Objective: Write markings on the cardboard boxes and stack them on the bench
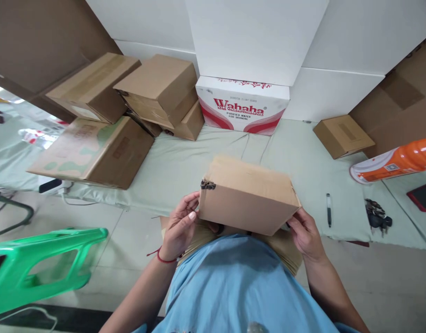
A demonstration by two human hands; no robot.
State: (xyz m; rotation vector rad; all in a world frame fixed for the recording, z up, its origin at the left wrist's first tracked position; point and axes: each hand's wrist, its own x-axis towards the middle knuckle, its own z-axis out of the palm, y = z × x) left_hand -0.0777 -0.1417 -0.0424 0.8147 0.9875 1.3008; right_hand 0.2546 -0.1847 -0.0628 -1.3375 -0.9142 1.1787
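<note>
Between my two hands is a plain brown cardboard box (246, 206), held tilted in front of my blue shirt at the table's near edge. Its upper left corner is torn and dark. My left hand (180, 226), with a red string bracelet at the wrist, grips the box's left end, thumb at the side. At the opposite end, my right hand (306, 233) is closed on the lower right corner, its fingertips partly hidden behind the cardboard.
Stacked cartons (105, 148) stand on the left, beside a white Wahaba carton (242, 108). To the right are a small box (345, 134), an orange bottle (395, 159), a pen (328, 210), keys (378, 215) and a phone (423, 196). A green stool (49, 238) is at lower left.
</note>
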